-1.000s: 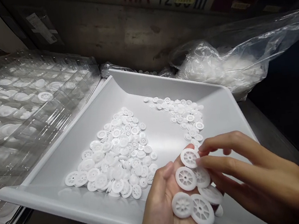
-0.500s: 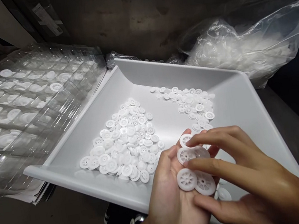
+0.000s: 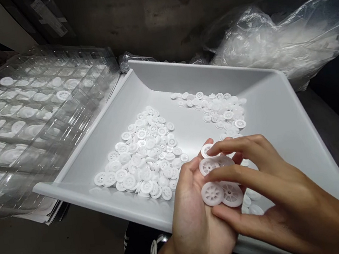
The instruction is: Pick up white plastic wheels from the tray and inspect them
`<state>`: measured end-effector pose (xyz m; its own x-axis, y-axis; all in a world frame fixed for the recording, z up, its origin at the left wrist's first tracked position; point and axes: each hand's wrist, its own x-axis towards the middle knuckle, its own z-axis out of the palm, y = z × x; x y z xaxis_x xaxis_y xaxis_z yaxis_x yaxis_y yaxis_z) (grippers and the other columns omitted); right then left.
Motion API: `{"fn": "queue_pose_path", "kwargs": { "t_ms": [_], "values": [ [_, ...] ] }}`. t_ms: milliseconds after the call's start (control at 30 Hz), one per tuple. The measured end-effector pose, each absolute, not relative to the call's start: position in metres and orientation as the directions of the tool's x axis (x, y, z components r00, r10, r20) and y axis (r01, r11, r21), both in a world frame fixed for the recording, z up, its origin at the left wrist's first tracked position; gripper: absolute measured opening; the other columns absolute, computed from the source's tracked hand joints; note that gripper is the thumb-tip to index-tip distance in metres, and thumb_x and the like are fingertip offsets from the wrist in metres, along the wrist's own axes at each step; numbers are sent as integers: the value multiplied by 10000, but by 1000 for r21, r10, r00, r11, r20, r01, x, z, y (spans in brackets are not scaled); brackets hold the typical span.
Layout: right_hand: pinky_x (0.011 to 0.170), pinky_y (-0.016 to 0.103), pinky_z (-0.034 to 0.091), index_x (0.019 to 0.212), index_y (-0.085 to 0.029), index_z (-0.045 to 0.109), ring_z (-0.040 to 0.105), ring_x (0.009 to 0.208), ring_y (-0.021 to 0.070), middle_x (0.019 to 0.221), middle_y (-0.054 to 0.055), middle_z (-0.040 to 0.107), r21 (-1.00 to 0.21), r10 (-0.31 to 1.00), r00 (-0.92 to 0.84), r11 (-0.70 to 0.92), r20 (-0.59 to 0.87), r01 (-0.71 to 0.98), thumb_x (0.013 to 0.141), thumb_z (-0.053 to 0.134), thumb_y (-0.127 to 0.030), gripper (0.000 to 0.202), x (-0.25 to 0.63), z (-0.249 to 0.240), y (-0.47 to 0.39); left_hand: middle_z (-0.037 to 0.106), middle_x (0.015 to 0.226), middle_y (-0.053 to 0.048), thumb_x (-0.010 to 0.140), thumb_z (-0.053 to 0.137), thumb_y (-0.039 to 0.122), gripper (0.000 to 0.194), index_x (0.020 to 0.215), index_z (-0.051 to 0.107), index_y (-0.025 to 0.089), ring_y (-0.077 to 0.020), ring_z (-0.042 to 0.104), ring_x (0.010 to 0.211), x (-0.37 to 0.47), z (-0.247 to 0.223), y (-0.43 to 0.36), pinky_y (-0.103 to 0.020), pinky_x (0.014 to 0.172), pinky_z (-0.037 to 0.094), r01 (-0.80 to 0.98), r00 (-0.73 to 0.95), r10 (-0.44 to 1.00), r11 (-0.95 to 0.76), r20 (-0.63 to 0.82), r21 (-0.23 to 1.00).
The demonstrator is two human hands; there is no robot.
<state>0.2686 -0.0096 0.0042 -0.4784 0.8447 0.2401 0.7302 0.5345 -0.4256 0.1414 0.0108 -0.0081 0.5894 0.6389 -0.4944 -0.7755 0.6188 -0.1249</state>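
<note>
Left hand (image 3: 196, 207) cups several gears (image 3: 220, 187); right hand (image 3: 260, 185) fingers them, seemingly pinching none. Two piles remain in tray (image 3: 266, 100).

Gears (image 3: 148, 155) in tray (image 3: 266, 100) (bag (image 3: 274, 45) behind)

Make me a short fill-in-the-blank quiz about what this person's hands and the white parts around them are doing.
1. The left hand cups several white ____.
2. The right hand reaches over them from the ____ side.
3. Two loose heaps lie in the white ____.
4. Left of it are clear blister ____.

Missing words: gears; right; tray; trays
</note>
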Motion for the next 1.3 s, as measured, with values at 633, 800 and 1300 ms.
{"fn": "queue_pose_path", "kwargs": {
  "t_ms": [633, 800, 1300],
  "values": [
    [975, 360, 446, 1108, -323, 545, 347, 1281, 211, 1344, -8, 385, -529, 907, -392, 411, 154, 742, 845, 659, -313, 286, 269, -1, -9, 629, 857, -75, 946, 317, 266, 312, 949, 592, 120, -143, 629, 730, 141, -9, 12, -276, 752, 492, -795, 591, 688, 587, -421, -156],
    [975, 325, 467, 1154, -335, 513, 344, 1291, 205, 1365, -22, 366, -556, 914, -383, 390, 134, 734, 816, 686, -320, 380, 269, 0, -11, 639, 890, -78, 935, 356, 241, 277, 905, 601, 114, -131, 631, 760, 142, -9, 12, -248, 749, 486, -807, 555, 664, 575, -501, -133],
    [965, 305, 461, 1094, -341, 545, 331, 1296, 174, 1347, -31, 371, -565, 921, -370, 371, 122, 737, 853, 642, -310, 261, 269, -2, -11, 663, 882, -91, 922, 356, 244, 278, 865, 603, 132, -166, 649, 745, 142, -9, 13, -339, 818, 511, -805, 559, 663, 578, -498, -134]
  ]
}}
